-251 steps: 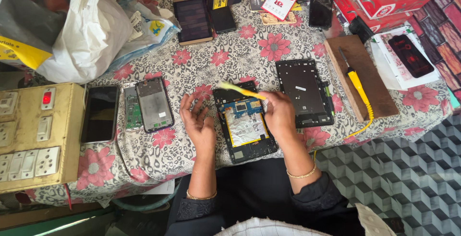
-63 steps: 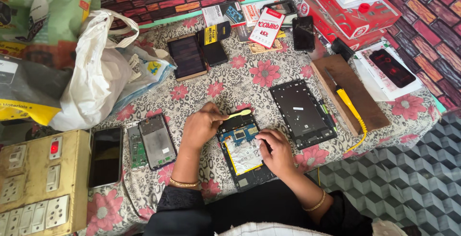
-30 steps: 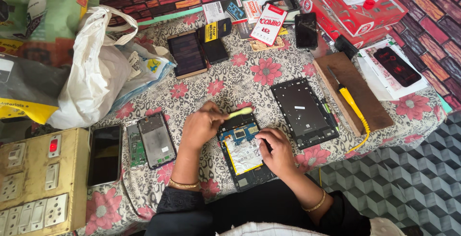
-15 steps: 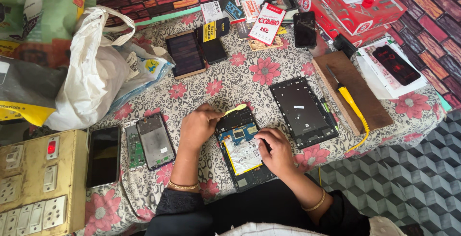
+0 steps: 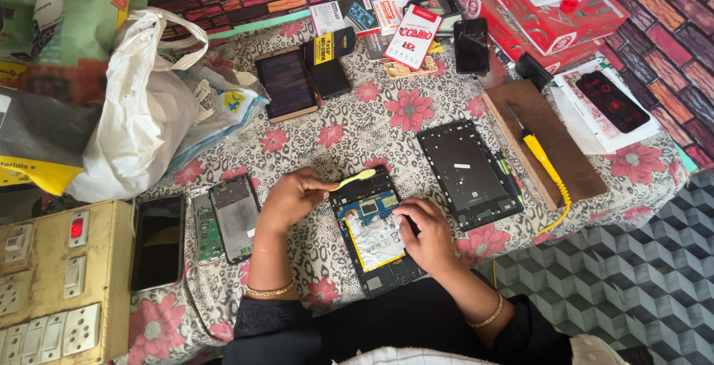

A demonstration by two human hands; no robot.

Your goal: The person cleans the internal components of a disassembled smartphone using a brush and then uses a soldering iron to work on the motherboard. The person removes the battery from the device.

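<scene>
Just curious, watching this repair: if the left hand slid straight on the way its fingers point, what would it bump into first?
Probably the black rectangular back cover. The left hand points rightward with a pale yellow plastic pry tool over the opened tablet; the cover lies just beyond.

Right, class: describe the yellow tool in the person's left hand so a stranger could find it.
Start at the flowered tablecloth, then the opened tablet at its near edge. The left hand holds a flat pale-yellow pry tool over its top; unlike the yellow-handled soldering iron, it has no cord.
</scene>
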